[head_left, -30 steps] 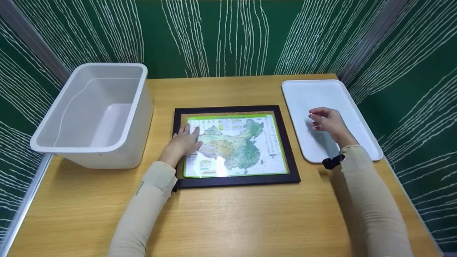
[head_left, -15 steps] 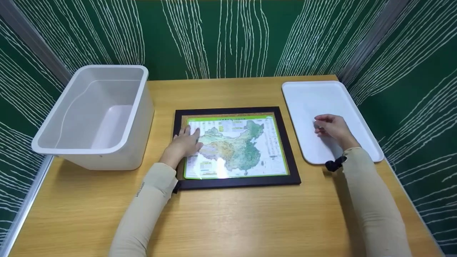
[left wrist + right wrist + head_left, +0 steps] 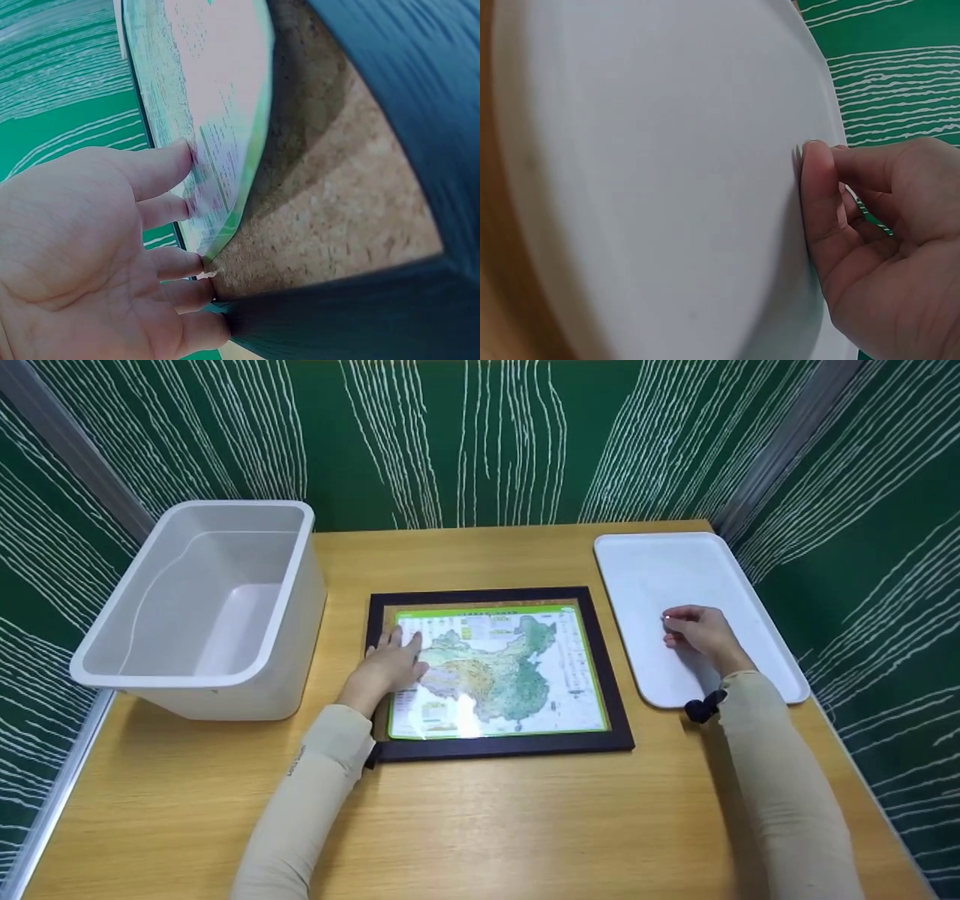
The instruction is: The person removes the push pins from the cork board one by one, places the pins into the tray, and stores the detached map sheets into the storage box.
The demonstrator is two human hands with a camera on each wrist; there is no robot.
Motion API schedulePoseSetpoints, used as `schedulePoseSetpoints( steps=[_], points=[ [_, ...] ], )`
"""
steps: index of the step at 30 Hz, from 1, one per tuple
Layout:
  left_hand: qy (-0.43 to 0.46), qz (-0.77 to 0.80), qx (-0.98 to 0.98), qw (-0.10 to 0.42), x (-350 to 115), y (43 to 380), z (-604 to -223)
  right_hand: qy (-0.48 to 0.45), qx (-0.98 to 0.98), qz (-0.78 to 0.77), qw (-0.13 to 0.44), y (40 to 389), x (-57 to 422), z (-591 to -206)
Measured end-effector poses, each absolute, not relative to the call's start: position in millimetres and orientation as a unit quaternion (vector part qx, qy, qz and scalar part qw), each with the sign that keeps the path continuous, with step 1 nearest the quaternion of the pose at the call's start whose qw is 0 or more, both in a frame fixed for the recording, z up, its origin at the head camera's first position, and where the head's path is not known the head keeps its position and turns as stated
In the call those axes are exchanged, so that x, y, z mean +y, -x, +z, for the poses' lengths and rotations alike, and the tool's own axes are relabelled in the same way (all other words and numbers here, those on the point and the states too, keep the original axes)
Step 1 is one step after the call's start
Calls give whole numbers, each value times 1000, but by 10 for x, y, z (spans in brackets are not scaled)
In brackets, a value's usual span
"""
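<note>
My left hand lies with fingers spread over the left edge of a laminated map with a green border. The map lies on a cork board in a black frame. In the left wrist view, the fingertips touch the map's lifted, curling edge and the frame's corner, near a small whitish bit on the cork. My right hand is low over the white tray, thumb and forefinger pinched together. A tiny pale glint shows at their tips; what they pinch is mostly hidden.
A deep white plastic bin stands at the left of the wooden table. Green walls with white wavy lines enclose the back and sides.
My right hand has moved slightly right and toward me over the tray, its fingers closing tighter together. My left hand stays on the map's left edge.
</note>
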State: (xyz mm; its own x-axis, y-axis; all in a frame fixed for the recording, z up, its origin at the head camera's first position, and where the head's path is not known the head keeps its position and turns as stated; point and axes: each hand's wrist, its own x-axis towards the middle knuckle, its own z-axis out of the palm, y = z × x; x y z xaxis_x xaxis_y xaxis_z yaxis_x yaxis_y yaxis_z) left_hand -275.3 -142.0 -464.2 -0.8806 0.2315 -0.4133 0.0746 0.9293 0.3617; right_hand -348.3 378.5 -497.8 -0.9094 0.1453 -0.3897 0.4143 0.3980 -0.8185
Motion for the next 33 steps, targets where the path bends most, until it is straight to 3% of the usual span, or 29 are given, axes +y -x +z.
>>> schedulePoseSetpoints(
  steps=[33],
  points=[
    [-84, 165, 954, 234, -1421, 2756, -4641, -158, 837, -505, 140, 3496, 3769, -4980]
  ],
)
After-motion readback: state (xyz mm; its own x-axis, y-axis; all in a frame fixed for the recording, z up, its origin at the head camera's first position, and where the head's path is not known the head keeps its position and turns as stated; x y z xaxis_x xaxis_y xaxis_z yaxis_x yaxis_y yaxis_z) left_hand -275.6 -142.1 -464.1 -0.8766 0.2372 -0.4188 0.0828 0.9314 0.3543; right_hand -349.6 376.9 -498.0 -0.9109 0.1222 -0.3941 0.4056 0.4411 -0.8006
